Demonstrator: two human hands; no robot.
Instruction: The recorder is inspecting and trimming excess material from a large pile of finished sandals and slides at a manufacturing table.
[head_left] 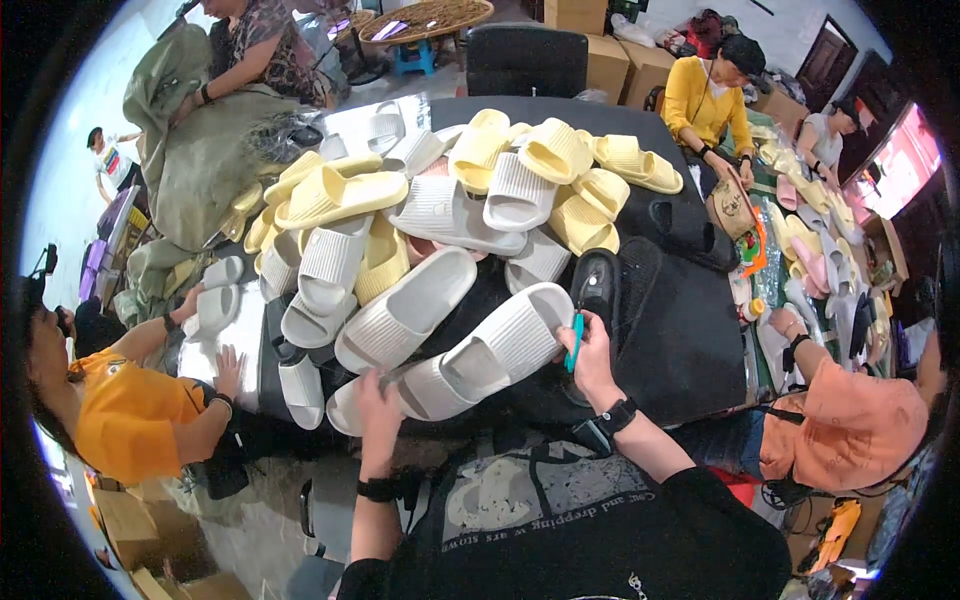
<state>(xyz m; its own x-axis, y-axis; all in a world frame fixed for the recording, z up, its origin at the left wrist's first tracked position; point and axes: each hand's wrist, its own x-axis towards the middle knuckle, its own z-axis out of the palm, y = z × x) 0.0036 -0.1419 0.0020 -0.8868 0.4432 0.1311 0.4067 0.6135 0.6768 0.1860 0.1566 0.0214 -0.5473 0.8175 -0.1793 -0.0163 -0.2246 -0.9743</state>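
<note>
Two light grey ribbed slide slippers lie in a row at the near edge of the table. My left hand (380, 405) is closed around the left slipper (432, 390), its fingers partly hidden. To its right, the other slipper (505, 340) points its far end toward my right hand (592, 358). That hand is closed on a small teal tool (575, 342), perhaps thread snips; its tip is too small to make out. A black slipper (597, 280) lies just beyond. A heap of grey slippers (455, 215) and yellow slippers (340, 195) covers the table behind.
A black tabletop (690, 350) extends to the right. At the left, a person in orange (140, 415) handles grey slippers. A person in a salmon top (840, 425) works at the right, and one in yellow (710, 105) sits beyond. A black chair (527, 62) stands opposite.
</note>
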